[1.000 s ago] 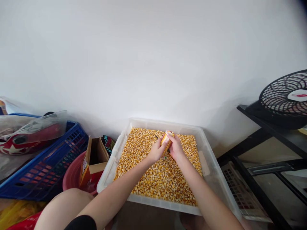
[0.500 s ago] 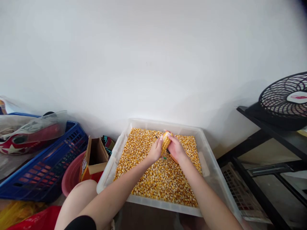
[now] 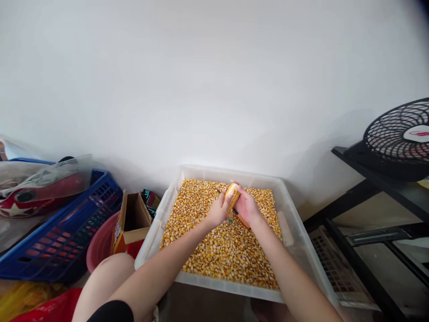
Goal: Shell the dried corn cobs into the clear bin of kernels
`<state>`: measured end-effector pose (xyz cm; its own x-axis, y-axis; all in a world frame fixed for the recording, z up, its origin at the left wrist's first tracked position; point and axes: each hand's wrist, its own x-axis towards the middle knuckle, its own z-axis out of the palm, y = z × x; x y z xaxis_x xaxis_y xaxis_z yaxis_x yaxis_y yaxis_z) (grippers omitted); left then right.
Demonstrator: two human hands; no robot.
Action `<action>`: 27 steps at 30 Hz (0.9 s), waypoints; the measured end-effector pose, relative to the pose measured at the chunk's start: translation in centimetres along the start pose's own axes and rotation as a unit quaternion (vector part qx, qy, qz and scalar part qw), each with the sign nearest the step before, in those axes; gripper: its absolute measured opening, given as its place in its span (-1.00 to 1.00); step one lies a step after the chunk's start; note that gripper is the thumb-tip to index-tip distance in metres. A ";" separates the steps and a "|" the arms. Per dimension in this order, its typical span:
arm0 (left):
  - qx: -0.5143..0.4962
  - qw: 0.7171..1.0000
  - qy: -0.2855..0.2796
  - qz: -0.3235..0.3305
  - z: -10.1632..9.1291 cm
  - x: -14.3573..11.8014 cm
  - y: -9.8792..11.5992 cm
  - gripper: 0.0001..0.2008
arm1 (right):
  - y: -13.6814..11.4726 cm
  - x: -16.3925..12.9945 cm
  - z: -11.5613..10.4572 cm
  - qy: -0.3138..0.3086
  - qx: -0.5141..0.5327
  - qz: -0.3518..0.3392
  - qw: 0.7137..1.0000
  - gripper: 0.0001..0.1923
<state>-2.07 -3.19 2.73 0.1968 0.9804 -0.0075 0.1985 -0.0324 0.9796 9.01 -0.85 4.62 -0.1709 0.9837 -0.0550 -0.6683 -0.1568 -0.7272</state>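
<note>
Both hands grip one ear of corn [image 3: 233, 197] above the middle of a clear plastic bin [image 3: 157, 228]. My left hand [image 3: 218, 209] wraps its left side, thumb laid along the kernels. On the other side my right hand [image 3: 247, 206] is closed round the ear near its upper end. Loose corn kernels [image 3: 221, 255] fill the bin beneath. Under the right hand an orange-and-black object [image 3: 241, 219] lies partly hidden on the kernels; its kind I cannot make out. A small green bit shows beside it.
At left stand a blue plastic basket [image 3: 67, 232] with bagged items, a pink basin [image 3: 102, 241] and an open cardboard box [image 3: 134, 219]. To the right, a black fan [image 3: 398, 138] sits on a black metal rack [image 3: 355, 264]. A white wall [image 3: 214, 89] rises behind the bin.
The ear has tilted slightly in my hands, and the right fingers have shifted on its upper end. The view has moved very slightly.
</note>
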 end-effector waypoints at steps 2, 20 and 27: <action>-0.007 1.000 -0.002 0.000 -0.1 -0.1 -0.1 -0.40 | 0.2 -0.1 0.1 -0.004 -0.017 -0.006 1.000 -0.76; -0.074 0.996 -0.024 -0.048 0.5 -0.1 -0.6 -0.36 | 1.3 0.4 -0.6 0.020 -0.051 0.020 0.998 -0.69; -0.077 0.996 -0.026 -0.034 0.9 -0.3 -1.0 -0.34 | 2.2 0.4 -0.2 0.111 -0.067 -0.053 0.990 -0.73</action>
<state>-1.47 -3.63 1.55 0.2392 0.9676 -0.0805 0.0645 0.0669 0.9957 7.61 -0.82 2.90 0.0684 0.9914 -0.1117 -0.5700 -0.0531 -0.8199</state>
